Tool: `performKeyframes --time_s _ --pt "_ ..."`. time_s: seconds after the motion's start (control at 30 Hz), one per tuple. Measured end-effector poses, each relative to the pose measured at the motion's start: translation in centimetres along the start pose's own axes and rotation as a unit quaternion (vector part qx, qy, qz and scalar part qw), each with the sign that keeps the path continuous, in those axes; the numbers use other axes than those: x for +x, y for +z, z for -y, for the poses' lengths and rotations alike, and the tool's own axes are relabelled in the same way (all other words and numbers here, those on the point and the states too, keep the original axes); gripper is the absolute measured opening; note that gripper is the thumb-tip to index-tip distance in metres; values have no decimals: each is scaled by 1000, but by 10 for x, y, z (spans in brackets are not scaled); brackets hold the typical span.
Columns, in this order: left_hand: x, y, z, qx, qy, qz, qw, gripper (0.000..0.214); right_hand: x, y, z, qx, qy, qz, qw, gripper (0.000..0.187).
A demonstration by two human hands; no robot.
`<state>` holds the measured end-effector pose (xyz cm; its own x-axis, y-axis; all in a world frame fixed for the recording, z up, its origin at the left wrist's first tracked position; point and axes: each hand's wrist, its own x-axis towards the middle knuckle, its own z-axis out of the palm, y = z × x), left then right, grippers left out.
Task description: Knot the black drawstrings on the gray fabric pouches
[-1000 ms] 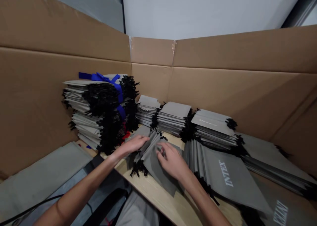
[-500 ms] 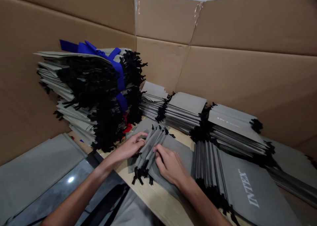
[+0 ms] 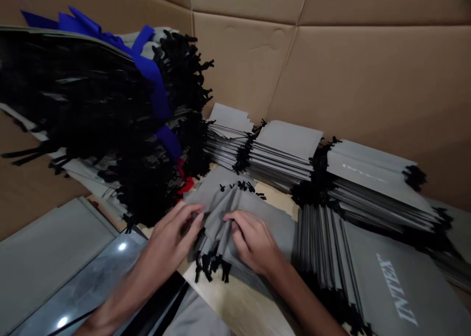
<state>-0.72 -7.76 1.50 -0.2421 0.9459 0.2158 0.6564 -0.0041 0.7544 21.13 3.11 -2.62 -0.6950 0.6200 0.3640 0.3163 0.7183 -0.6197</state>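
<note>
A small fanned bunch of grey drawstring bags (image 3: 217, 223) lies in front of me, with knotted black cord ends at its near and far edges. My right hand (image 3: 253, 240) is closed, its thumb and fingers pinching the upper edge of a bag in this bunch. Just left of the bunch, my left hand (image 3: 172, 233) is slightly blurred. Its fingers are curved, with a gap between thumb and forefinger, and nothing shows in them. Under the right hand, more flat grey bags (image 3: 274, 218) lie on a pale wooden board (image 3: 235, 297).
Tall bundles of bags tied with blue strips (image 3: 160, 93) stand at the left. Stacked bags (image 3: 289, 140) line the back by a cardboard wall (image 3: 243, 61). A leaning row marked INTEX (image 3: 401, 282) is at the right. A glossy dark surface (image 3: 88, 282) lies lower left.
My left hand has drawn back from the bunch, toward me and left. The right hand keeps its pinch at the bags. The view has tipped down and closer.
</note>
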Motion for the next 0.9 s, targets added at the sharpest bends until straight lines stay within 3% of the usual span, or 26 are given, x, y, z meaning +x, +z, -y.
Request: performKeyframes --time_s 0.13,0.23,0.37,0.5,0.63,0.9 --pt "-51 5 -7 48 124 -2 991 12 -1 1 1 -27 2 0 1000 29" --pt "-73 17 -5 88 147 -6 985 15 -1 0 1 -43 4 2 999 30" --pt "-79 23 5 114 104 2 988 19 -1 -1 2 -52 3 -1 999 32" --pt "-81 12 11 128 88 48 987 9 -1 -2 3 -55 -2 0 998 32" --pt "-86 -2 15 145 82 60 984 14 0 0 3 -59 -1 -11 998 32" --pt "-91 -12 31 181 148 97 967 34 -2 1 0 -65 -14 -14 998 33"
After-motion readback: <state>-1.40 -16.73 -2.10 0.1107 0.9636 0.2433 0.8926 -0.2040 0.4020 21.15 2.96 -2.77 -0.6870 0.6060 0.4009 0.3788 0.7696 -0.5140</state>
